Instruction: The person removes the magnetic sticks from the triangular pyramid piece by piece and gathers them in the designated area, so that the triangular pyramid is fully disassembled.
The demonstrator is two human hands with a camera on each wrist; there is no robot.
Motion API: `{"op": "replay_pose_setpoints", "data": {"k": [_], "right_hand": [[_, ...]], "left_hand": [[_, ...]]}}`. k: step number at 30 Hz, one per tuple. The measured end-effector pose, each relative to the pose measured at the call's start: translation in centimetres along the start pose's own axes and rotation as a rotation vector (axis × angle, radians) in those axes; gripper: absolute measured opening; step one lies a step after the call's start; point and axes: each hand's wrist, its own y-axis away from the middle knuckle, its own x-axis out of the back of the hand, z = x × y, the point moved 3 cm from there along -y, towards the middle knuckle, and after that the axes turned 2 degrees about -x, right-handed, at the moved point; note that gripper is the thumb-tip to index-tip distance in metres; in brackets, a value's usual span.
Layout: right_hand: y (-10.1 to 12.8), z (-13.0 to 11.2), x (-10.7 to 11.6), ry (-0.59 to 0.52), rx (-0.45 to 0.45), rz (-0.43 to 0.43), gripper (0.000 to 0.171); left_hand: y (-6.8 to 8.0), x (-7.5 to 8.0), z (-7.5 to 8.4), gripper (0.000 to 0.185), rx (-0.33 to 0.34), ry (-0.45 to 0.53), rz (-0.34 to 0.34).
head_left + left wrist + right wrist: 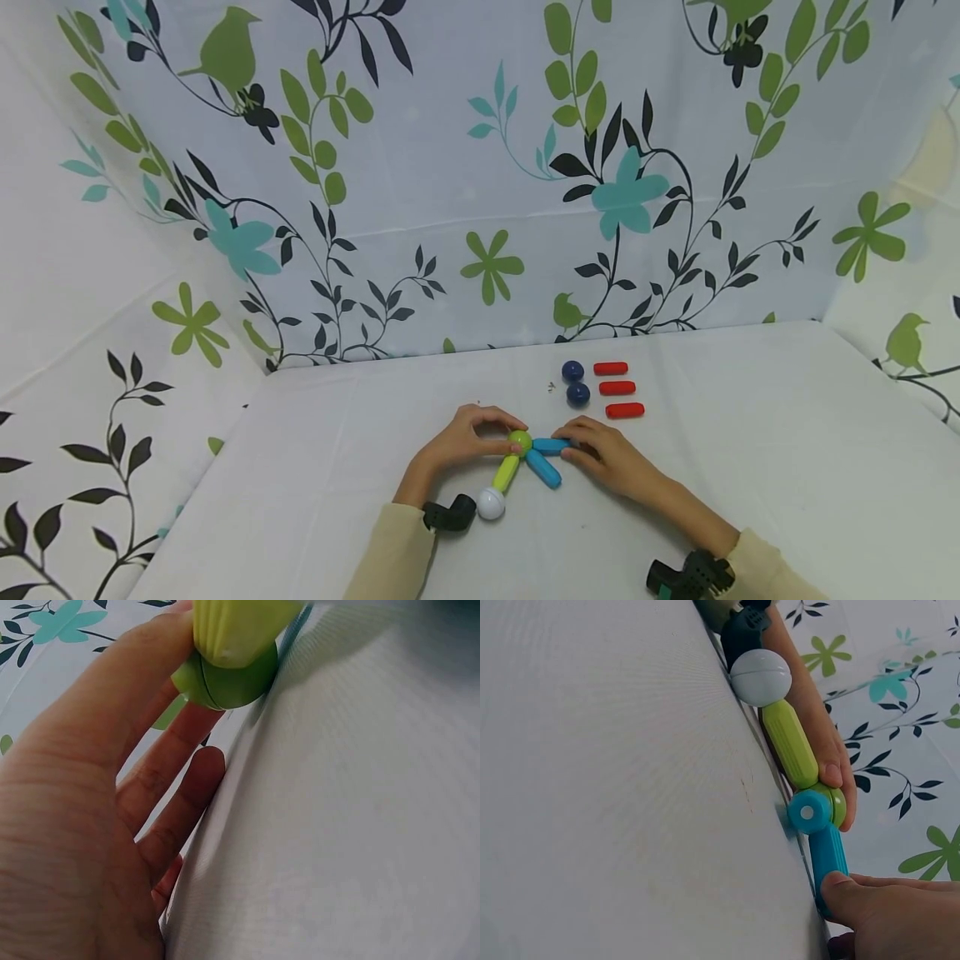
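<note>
Two hands work at a small toy of rods and balls on a white table [750, 467], with leaf-printed cloth [420, 167] hung behind and at both sides.

Your left hand [459, 442] curls over the green ball [520, 440] at the hub of the toy, thumb and fingertips pinching it. The left wrist view shows the ball pressed between thumb and fingers, just off the table. This hold seems meant to keep the hub from sliding while pieces join it.

Your right hand [609, 458] grips the far end of a blue rod [552, 446] that lies level and points left, its tip touching the green ball. In the right wrist view your thumb lies along that rod, and the rest of the fingers are out of frame. A second blue rod [544, 469] reaches from the ball toward the near right, lying free on the table.

A green rod [506, 474] runs from the ball toward the near left and ends in a white ball [491, 504]. Nothing holds these; they likely stay put by clinging to the hub.

Farther off, just right of centre, spare pieces wait in neat rows: two dark blue balls [575, 382], one behind the other, and three red rods [617, 388] lying parallel beside them, apart from the toy.
</note>
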Motion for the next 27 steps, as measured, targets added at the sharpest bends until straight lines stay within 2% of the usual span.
{"op": "replay_pose_setpoints", "data": {"k": [5,11,17,23,27], "right_hand": [[0.0,0.2,0.0,-0.013,0.012,-0.009,0.023],[0.0,0.5,0.1,-0.042,0.025,-0.025,0.023],[0.2,0.9,0.4,-0.063,0.03,-0.026,0.023],[0.3,1.4,1.3,-0.131,-0.024,-0.028,0.024],[0.3,1.6,2.2,-0.141,-0.055,-0.064,0.025]], "left_hand": [[0.0,0.0,-0.1,0.032,-0.02,0.002,-0.002],[0.1,0.1,-0.2,0.03,-0.009,-0.03,-0.004],[0.1,0.2,0.0,0.029,-0.01,-0.023,0.004],[0.1,0.2,-0.1,0.03,-0.014,-0.018,-0.001],[0.0,0.2,-0.1,0.03,-0.026,-0.016,-0.005]]}}
